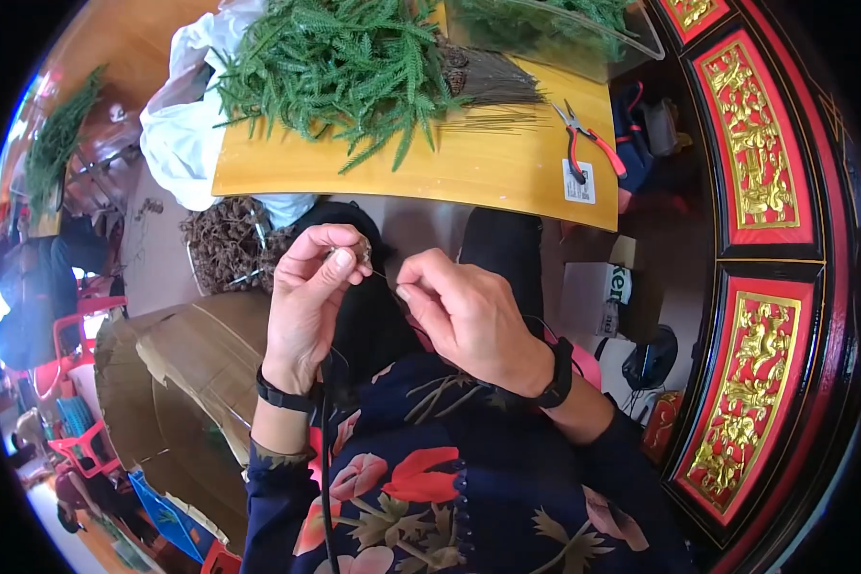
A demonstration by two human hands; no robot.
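Observation:
Over my lap, my left hand [318, 287] pinches a small brown pine cone [364, 252] between thumb and fingers, which cover most of it. A thin dark wire [381, 276] runs from there across to my right hand [474, 320], whose thumb and forefinger are closed on it. Beyond my hands, green artificial pine sprigs [335, 72] lie heaped on a yellow-brown table [316, 177]. Beside the heap are a bundle of dark wire stems [497, 79] and some brown cones [454, 72]. Pliers with red and black handles [584, 139] rest open near the table's right corner.
Left of my legs sits a pile of brown cones [230, 244], with a torn cardboard box [177, 383] nearer me. A white plastic bag [187, 124] hangs at the table's left side. A clear bin [555, 38] holds more greenery. Red-and-gold carved panels [751, 143] line the right.

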